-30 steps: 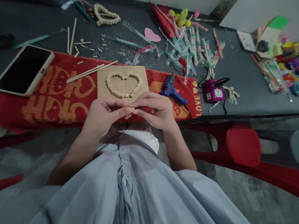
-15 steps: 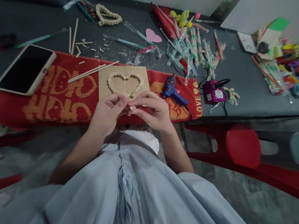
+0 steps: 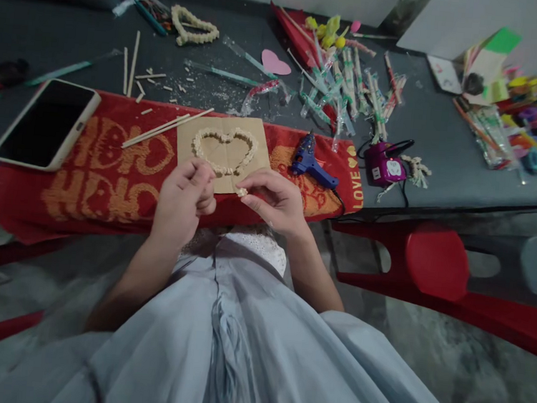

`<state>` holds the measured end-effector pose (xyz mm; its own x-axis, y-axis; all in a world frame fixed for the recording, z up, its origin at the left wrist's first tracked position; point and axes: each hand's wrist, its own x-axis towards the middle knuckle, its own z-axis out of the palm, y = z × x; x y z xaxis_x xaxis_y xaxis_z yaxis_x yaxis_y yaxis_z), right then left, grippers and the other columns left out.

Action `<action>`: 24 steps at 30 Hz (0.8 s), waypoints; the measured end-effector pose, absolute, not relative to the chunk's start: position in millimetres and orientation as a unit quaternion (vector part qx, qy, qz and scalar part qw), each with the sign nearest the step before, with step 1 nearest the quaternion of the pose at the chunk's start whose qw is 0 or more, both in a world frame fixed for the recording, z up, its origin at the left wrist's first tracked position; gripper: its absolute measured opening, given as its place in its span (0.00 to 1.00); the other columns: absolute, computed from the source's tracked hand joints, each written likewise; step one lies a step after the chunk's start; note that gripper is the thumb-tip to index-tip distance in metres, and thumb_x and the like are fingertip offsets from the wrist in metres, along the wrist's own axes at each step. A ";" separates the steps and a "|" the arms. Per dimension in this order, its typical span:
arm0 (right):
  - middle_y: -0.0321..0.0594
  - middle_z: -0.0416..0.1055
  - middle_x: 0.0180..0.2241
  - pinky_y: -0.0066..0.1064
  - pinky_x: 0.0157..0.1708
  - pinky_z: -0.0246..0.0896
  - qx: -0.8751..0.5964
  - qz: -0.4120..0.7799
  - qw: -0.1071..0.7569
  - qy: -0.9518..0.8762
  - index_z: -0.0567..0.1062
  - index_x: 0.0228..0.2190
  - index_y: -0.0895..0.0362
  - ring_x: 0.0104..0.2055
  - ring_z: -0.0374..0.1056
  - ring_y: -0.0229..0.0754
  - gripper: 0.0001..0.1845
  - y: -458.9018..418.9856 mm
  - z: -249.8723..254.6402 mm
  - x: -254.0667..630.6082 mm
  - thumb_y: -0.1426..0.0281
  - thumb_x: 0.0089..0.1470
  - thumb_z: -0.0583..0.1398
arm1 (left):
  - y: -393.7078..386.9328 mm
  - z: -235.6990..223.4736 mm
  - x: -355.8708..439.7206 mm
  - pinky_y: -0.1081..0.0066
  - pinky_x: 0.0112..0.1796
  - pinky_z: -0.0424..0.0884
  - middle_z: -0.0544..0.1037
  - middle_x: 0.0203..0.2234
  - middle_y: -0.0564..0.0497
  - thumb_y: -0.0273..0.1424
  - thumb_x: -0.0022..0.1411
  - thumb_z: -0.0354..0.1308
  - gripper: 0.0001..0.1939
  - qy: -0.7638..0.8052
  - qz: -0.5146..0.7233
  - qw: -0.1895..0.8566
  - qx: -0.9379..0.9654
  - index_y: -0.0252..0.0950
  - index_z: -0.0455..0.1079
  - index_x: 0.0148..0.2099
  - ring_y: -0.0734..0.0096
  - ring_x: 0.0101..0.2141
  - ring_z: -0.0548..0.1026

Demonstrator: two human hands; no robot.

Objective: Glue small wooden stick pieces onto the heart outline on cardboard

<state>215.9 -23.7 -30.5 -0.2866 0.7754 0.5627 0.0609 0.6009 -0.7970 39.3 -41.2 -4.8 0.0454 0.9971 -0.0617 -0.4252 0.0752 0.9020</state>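
Between the thumb and fingers of my right hand (image 3: 275, 201) is a small cluster of pale stick pieces (image 3: 242, 192). My left hand (image 3: 185, 197) is closed, apart from the right, its fingertips pinched together; what they hold, if anything, is too small to make out. Just beyond both hands, a heart outline of short pale stick pieces (image 3: 198, 148) lies on a brown cardboard sheet (image 3: 187, 133). The sheet rests on a red towel (image 3: 109, 194) with orange patterns. A blue glue gun (image 3: 316, 168) lies on the towel, right of the cardboard.
A phone (image 3: 45, 122) lies at the left on the towel. Long pale sticks (image 3: 162, 131) lie near the cardboard, with cut bits beyond. Another heart frame (image 3: 194, 29) stands further back. Wrapped sticks (image 3: 349, 83) and a purple power adapter (image 3: 384, 164) are at right. A red stool (image 3: 437, 260) stands below.
My left hand has pulled away to the left from the right hand, uncovering more of the cardboard. My right hand keeps the small cluster and has barely shifted.
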 end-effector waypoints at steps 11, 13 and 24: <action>0.40 0.76 0.34 0.30 0.37 0.69 -0.335 0.316 0.474 -0.751 0.79 0.39 0.56 0.36 0.72 0.37 0.11 -43.0 -40.1 217.5 0.62 0.62 0.61 | -62.6 -19.7 38.5 0.73 0.25 0.60 0.68 0.18 0.54 0.44 0.67 0.52 0.21 0.467 0.372 0.475 0.647 0.37 0.64 0.25 0.73 0.22 0.65; 0.40 0.76 0.34 0.30 0.37 0.68 -0.348 0.308 0.464 -0.754 0.78 0.39 0.56 0.36 0.72 0.37 0.11 -44.5 -40.7 219.9 0.63 0.62 0.60 | -61.3 -20.2 37.1 0.73 0.24 0.59 0.66 0.17 0.55 0.41 0.65 0.55 0.19 0.471 0.400 0.487 0.617 0.38 0.64 0.23 0.74 0.21 0.64; 0.40 0.77 0.33 0.30 0.36 0.68 -0.425 0.225 0.435 -0.762 0.78 0.37 0.56 0.35 0.72 0.37 0.07 -30.1 -44.3 237.1 0.67 0.61 0.61 | -41.4 -19.6 -21.0 0.69 0.32 0.61 0.76 0.24 0.55 0.34 0.56 0.66 0.06 0.607 0.525 0.315 0.507 0.39 0.78 0.29 0.69 0.29 0.69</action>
